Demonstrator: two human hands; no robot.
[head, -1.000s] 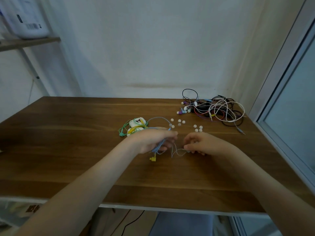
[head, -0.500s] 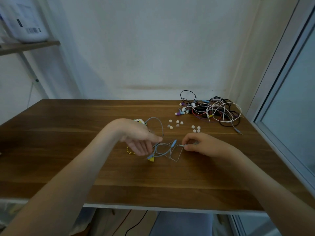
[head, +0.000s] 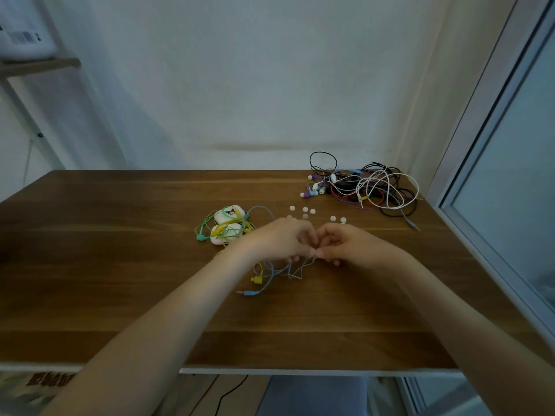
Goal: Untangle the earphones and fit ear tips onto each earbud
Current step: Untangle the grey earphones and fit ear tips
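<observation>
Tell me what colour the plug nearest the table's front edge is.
Light blue; the plug shows clearly in the head view.

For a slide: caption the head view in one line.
Left hand and right hand hold the blue earphone cable over a wooden table, ear tips beyond.

No lettering is legible on this desk. A barcode label (head: 23, 37) marks the white box (head: 18, 24) on the shelf (head: 45, 65), its print too blurred to read. A dark sticker (head: 230, 211) on a white case (head: 223, 217) and brown marks (head: 49, 379) at lower left are equally indecipherable.
</observation>
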